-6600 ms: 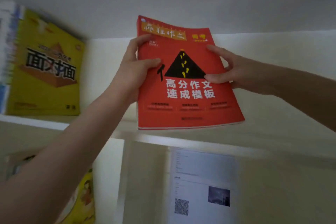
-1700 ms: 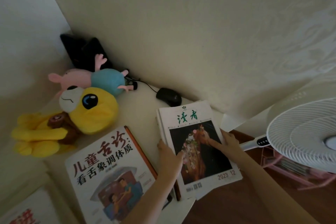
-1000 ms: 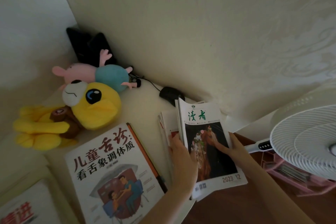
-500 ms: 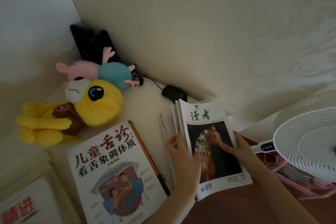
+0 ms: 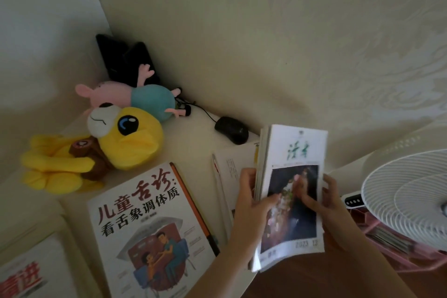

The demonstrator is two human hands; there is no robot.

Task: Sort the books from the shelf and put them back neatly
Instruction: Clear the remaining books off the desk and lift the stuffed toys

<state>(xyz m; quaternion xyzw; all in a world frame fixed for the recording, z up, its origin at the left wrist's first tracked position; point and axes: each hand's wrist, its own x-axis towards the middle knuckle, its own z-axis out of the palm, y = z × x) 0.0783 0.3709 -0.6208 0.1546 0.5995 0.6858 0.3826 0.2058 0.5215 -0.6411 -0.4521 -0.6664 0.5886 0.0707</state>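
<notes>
By the right edge of the desk point(image 5: 193, 138), the left hand point(image 5: 251, 198) curled round the spine side and the right hand point(image 5: 324, 205) pinched the opposite edge, thumb on the cover, of a tilted bundle of magazines point(image 5: 294, 150), probably to keep the thin issues squared together for shelving.

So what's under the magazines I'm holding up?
A white booklet lies flat on the desk, printed text showing beside your left hand. The magazines, gripped also by your right hand, cover its right part, so anything more there is hidden.
</notes>
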